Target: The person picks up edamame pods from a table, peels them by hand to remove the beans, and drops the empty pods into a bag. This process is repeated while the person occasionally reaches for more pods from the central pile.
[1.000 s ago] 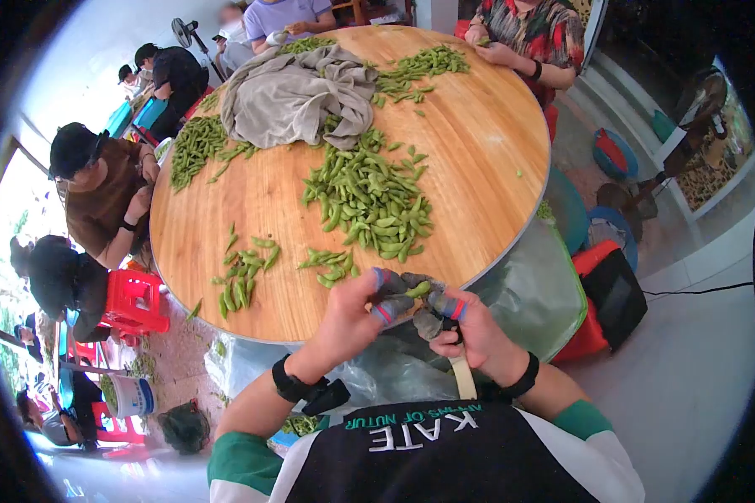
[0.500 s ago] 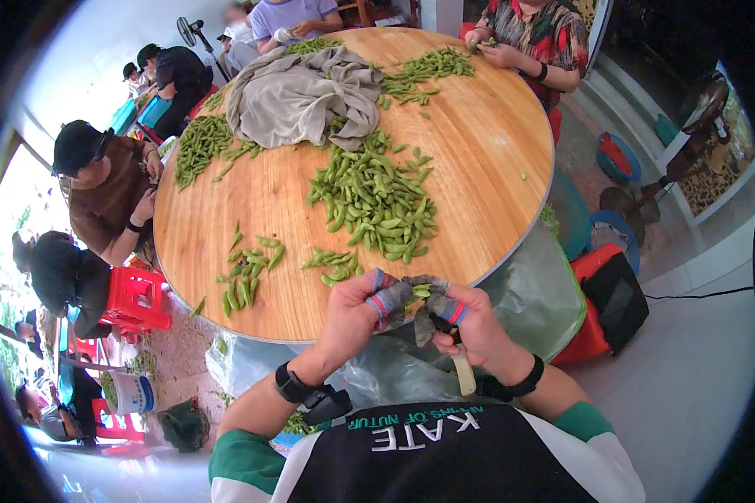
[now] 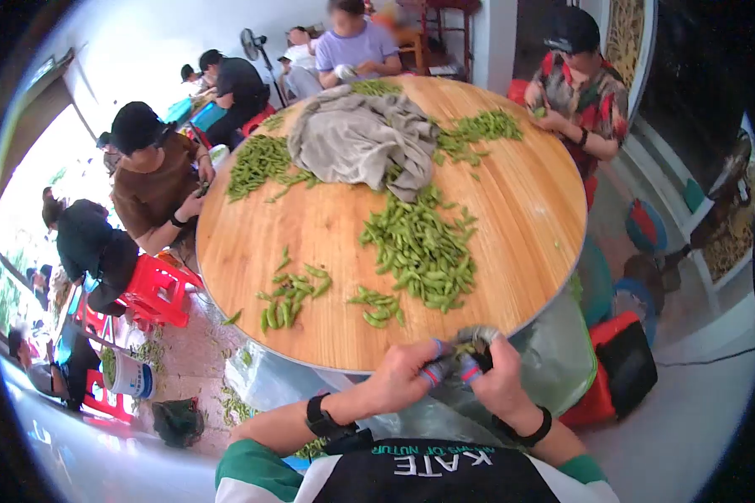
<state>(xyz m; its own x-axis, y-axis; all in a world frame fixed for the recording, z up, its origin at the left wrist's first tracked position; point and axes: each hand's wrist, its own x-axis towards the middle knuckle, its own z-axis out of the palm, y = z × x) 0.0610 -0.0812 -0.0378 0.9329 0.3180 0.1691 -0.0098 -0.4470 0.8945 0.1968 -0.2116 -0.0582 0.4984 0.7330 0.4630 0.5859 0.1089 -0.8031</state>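
My left hand [image 3: 408, 374] and my right hand [image 3: 497, 375] meet at the near edge of the round wooden table [image 3: 327, 251], with grey coverings on the fingers. Their fingers are closed together on something small and dark that I cannot make out. Just beyond them lies a large heap of green pods [image 3: 424, 251]. A few pods [image 3: 377, 307] sit apart to its left, and another small group [image 3: 289, 300] is further left. A grey cloth [image 3: 356, 138] covers part of the table's far side.
People sit round the table: one in brown [image 3: 155, 189] at left, one in purple [image 3: 356, 50] at the far side, one in a patterned shirt [image 3: 591, 101] at right. Red stools [image 3: 155, 289] stand left, a translucent bag [image 3: 554, 356] hangs below the right edge.
The view has tilted up and shifted, so the table appears lower and further right. The pale curved handle seen by my right hand before no longer shows. My hands remain together.
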